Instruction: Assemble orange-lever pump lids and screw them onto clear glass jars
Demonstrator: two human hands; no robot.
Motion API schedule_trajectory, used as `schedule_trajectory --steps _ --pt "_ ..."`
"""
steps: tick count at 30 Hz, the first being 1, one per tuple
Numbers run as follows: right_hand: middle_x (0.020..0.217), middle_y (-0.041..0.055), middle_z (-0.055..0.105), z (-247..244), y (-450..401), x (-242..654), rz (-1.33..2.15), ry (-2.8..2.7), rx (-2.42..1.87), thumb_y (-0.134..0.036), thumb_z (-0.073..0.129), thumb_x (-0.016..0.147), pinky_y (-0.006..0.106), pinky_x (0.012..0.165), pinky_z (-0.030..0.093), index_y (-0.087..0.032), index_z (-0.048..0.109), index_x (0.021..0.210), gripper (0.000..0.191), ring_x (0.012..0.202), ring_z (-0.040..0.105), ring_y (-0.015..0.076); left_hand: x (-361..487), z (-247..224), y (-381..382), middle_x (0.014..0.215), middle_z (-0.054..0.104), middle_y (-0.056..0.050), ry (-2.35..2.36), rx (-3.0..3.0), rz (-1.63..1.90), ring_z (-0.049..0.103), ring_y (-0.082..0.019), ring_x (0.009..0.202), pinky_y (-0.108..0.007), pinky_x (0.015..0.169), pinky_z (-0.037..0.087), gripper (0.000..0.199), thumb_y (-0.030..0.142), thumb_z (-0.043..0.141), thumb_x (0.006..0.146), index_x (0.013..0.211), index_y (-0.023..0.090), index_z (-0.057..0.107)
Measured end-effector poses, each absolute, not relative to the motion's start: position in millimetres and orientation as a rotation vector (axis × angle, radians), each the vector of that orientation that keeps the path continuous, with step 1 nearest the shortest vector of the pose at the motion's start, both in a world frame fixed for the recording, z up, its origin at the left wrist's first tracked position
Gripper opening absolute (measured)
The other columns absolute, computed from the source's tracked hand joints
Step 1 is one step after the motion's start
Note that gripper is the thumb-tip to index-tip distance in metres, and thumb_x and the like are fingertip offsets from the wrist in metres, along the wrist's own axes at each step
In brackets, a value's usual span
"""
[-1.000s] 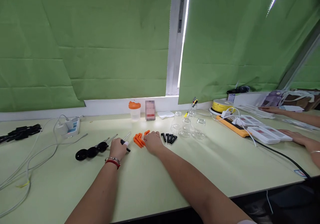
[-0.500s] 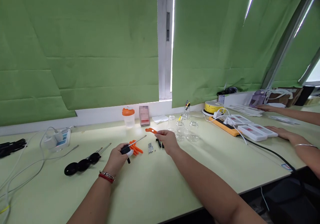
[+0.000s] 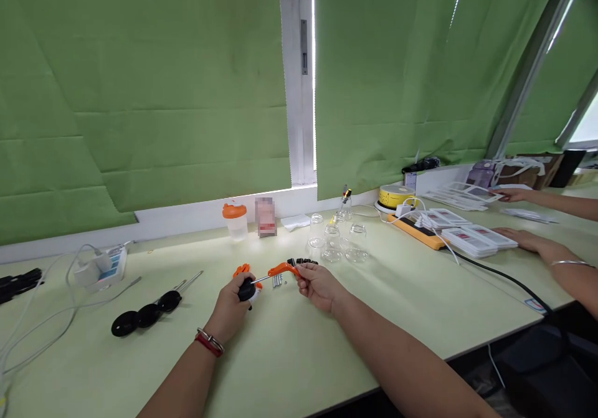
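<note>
My left hand (image 3: 230,311) is closed around the black handle of a screwdriver (image 3: 246,289), its metal shaft pointing right. A thin orange curved plastic piece (image 3: 283,268) is pinched by one end in my right hand (image 3: 320,286). The screwdriver's tip meets the left end of that piece; whether they touch, I cannot tell. More orange pieces (image 3: 241,271) lie behind my left hand, partly hidden by it. Several metal pins (image 3: 277,280) rest on the table under the held piece, and small black parts (image 3: 303,261) sit just behind it.
Left of me lie several screwdrivers (image 3: 148,316) with black handles, beside a white power strip (image 3: 114,265) with cables. Behind stand an orange-lidded cup (image 3: 235,222) and glass jars (image 3: 357,243). At right, another person's hands (image 3: 527,239) are among white frames (image 3: 474,238) near an orange-black power strip (image 3: 415,231).
My right hand has lowered the orange piece and turned it toward the screwdriver. My left hand has shifted right, bringing the tip to the piece. The other person's far hand has lifted a white frame.
</note>
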State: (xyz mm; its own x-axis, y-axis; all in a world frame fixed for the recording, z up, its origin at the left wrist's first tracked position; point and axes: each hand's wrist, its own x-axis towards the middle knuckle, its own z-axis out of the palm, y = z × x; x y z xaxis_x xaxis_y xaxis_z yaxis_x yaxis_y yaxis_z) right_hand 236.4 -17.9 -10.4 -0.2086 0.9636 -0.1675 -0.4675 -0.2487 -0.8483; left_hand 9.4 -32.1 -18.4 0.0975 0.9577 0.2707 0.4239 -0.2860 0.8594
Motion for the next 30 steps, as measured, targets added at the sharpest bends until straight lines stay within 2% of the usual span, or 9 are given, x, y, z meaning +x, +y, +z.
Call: schedule_trajectory --steps 7,13,18,22,26,30 --pt "0.055 -0.0036 0.054 -19.0 -25.5 227.5 1.811 -0.946 -0.952 -0.029 0.07 0.072 0.02 0.043 0.028 -0.014 0.056 0.074 0.02 0.041 0.039 0.0044 17.9 -15.4 -36.6 0.082 0.058 -0.001 1.302 1.808 1.138 0.055 -0.017 0.07 -0.027 0.061 0.045 0.03 0.032 0.067 0.066 0.092 0.022 0.055" --pt "0.055 -0.0038 0.053 -18.5 -31.0 223.6 1.871 -1.009 -0.945 -0.03 0.07 0.071 0.02 0.044 0.028 -0.013 0.056 0.072 0.021 0.041 0.037 0.0038 31.7 -6.1 -51.2 0.079 0.054 0.001 1.181 1.903 1.096 0.05 -0.017 0.07 -0.027 0.065 0.043 0.044 0.026 0.078 0.056 0.093 0.022 0.054" --pt "0.053 -0.0041 0.055 -21.8 -34.8 222.4 1.868 -1.084 -0.925 -0.037 0.077 0.062 0.02 0.042 0.028 -0.015 0.058 0.074 0.032 0.041 0.04 0.005 35.7 -2.1 -57.4 0.084 0.055 -0.001 1.009 1.812 1.038 0.051 -0.018 0.076 -0.028 0.068 0.043 0.033 0.032 0.071 0.069 0.094 0.022 0.053" --pt "0.052 -0.0038 0.056 -29.3 -34.5 219.7 1.813 -1.158 -0.892 -0.042 0.08 0.057 0.021 0.039 0.029 -0.015 0.058 0.075 0.039 0.04 0.043 0.0066 34.6 0.7 -57.9 0.087 0.058 -0.002 0.948 1.762 1.007 0.053 -0.017 0.079 -0.027 0.072 0.043 0.027 0.03 0.068 0.072 0.093 0.021 0.054" --pt "0.051 -0.0031 0.057 -33.3 -33.0 218.5 1.774 -1.223 -0.912 -0.042 0.078 0.058 0.021 0.037 0.03 -0.015 0.059 0.073 0.037 0.038 0.044 0.0073 35.4 -0.1 -56.6 0.075 0.055 0.001 0.96 1.617 1.001 0.048 -0.013 0.064 -0.024 0.059 0.04 0.024 0.03 0.071 0.068 0.085 0.02 0.056" --pt "0.054 -0.002 0.059 -34.2 -33.9 216.4 1.742 -1.262 -0.934 -0.043 0.077 0.06 0.021 0.038 0.032 -0.014 0.059 0.073 0.036 0.039 0.045 0.007 40.0 -2.0 -56.8 0.062 0.047 0.003 0.873 1.374 1.082 0.039 -0.01 0.053 -0.022 0.051 0.033 0.024 0.042 0.058 0.078 0.077 0.018 0.056"
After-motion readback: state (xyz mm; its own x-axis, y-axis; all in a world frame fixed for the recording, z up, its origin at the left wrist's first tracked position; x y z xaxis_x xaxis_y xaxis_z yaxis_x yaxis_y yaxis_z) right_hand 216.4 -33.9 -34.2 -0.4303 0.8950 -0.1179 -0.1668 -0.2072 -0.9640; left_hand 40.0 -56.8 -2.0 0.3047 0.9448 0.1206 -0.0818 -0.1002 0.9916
